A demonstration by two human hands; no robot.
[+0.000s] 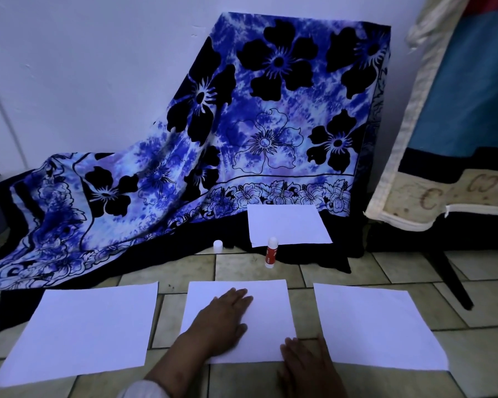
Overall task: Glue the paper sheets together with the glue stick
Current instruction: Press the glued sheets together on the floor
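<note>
Three white paper sheets lie in a row on the tiled floor: a left sheet (81, 331), a middle sheet (268, 311) and a right sheet (374, 326). My left hand (222, 317) presses flat on the middle sheet with straight fingers. My right hand (305, 363) rests flat at that sheet's near right corner. Farther back, a red and white glue stick (270, 252) stands upright with its cap off. Its white cap (218, 245) sits to the left of it. A fourth sheet (288, 224) lies behind the glue stick on dark cloth.
A blue floral cloth (242, 124) drapes over something against the white wall and spreads onto the floor at left. A mattress edge (400, 156) leans at right, with a dark leg (449, 280) reaching down to the tiles.
</note>
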